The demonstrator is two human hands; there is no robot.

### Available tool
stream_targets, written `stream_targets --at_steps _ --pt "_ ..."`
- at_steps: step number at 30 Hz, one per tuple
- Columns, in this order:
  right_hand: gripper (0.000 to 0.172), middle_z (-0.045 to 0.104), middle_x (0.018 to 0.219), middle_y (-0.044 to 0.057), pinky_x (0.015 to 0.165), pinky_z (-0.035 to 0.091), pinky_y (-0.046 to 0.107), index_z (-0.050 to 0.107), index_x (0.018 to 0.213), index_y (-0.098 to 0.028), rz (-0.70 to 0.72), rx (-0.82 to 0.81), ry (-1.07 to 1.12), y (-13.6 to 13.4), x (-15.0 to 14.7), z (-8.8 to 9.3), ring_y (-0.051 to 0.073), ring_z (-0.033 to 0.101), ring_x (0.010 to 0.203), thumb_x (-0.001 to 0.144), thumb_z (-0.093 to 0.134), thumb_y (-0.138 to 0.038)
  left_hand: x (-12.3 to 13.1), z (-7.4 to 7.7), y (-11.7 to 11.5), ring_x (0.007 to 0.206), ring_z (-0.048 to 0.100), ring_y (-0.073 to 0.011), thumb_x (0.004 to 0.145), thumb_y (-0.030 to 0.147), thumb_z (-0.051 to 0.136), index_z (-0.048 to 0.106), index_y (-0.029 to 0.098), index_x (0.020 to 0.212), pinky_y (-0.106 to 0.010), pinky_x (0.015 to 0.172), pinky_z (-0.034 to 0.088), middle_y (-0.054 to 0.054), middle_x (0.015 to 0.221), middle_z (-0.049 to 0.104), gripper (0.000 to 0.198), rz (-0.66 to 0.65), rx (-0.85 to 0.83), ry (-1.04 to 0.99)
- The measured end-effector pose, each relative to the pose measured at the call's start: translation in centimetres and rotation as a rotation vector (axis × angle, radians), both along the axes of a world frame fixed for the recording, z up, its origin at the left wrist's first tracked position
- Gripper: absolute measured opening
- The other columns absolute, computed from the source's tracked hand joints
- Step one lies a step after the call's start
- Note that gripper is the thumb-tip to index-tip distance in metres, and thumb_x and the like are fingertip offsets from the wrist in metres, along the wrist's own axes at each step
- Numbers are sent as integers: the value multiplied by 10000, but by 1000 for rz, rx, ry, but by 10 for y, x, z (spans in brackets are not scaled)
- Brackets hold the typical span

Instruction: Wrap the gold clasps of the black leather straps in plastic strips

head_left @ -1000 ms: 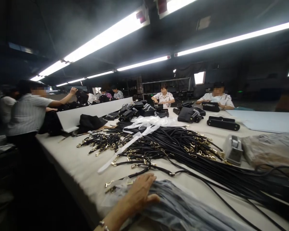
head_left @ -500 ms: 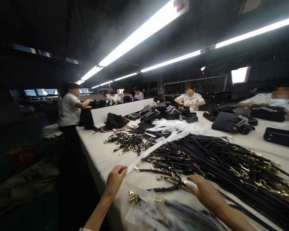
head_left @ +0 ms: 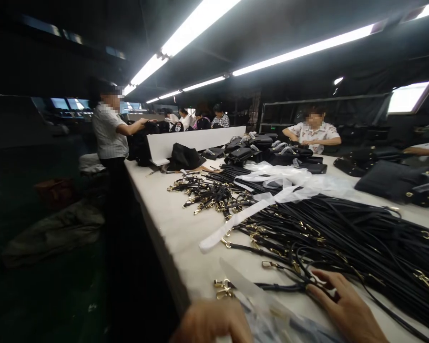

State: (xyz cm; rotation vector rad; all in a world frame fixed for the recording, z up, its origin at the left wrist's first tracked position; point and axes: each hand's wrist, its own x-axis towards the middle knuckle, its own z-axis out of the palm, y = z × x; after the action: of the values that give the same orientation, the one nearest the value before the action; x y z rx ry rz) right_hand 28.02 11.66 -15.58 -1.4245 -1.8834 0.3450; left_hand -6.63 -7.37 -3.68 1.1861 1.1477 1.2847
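My right hand (head_left: 346, 302) is at the lower right, with thumb and fingers closing on a black strap (head_left: 284, 287) among other straps. At the bottom edge my left hand (head_left: 214, 321) is smeared by motion; its fingers cannot be made out. Beside it lies a clear plastic sleeve (head_left: 250, 286) over dark straps with gold clasps (head_left: 222, 288). Farther in, a large pile of black straps (head_left: 343, 228) with gold hooks covers the table. White translucent strips (head_left: 293, 183) lie across the pile, one loose end (head_left: 210, 240) resting on the table near its left edge.
The pale table (head_left: 157, 205) ends on the left above a dark floor. Black handbags (head_left: 389, 181) stand at the right and back, near a long white board (head_left: 200, 140). One person (head_left: 110, 124) stands at the left; another (head_left: 314, 131) works across the table.
My left hand has let go of the white strip's end and moved down to the plastic sleeve. My right hand has come down onto a strap. The view has turned left.
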Motion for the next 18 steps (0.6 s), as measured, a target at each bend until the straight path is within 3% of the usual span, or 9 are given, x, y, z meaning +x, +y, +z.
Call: stream_targets --at_steps 2,3,4,6,8,12,18 --pt "430 709 936 88 749 560 376 722 908 -226 -1 23 -31 -2 1 0 281 681 825 712 642 -601 -17 -9 39 680 511 -194 868 533 618 636 230 663 -294 644 391 -25 677 566 366 230 -37 287" --pt "413 705 902 84 727 555 362 716 871 -226 5 19 -49 -3 1 -1 269 676 796 720 643 -603 -27 -16 59 631 481 -177 925 497 520 580 225 647 -284 619 365 -2 639 530 393 374 -99 616" --pt "402 699 873 78 708 548 349 708 845 -226 15 8 -67 -4 2 -1 256 668 769 730 642 -606 -37 -24 78 637 480 -179 920 419 532 575 217 668 -287 620 344 0 648 535 325 438 -139 753" --pt "394 691 855 66 708 536 336 698 826 -228 44 -29 -95 -6 1 -1 241 656 762 756 637 -612 -55 -43 109 729 528 -191 822 288 641 587 213 733 -277 650 336 -4 734 590 128 477 -185 918" --pt "389 693 884 60 759 530 341 696 837 -235 77 -78 -114 -8 0 -2 241 653 810 784 629 -614 -68 -59 128 804 558 -203 724 195 693 598 213 745 -269 664 330 -11 795 629 99 451 -212 959" --pt "352 700 963 68 865 507 378 704 881 -242 117 -143 -136 -10 -4 1 262 641 917 816 617 -576 -82 -72 139 704 573 -188 742 193 636 588 211 642 -264 604 306 6 685 627 112 393 -275 1002" --pt "305 688 970 86 879 465 389 657 891 -219 155 -206 -219 -15 -11 24 272 619 946 879 508 -484 -94 -51 125 582 538 -176 811 321 558 554 211 559 -266 578 331 21 525 558 274 394 -234 933"
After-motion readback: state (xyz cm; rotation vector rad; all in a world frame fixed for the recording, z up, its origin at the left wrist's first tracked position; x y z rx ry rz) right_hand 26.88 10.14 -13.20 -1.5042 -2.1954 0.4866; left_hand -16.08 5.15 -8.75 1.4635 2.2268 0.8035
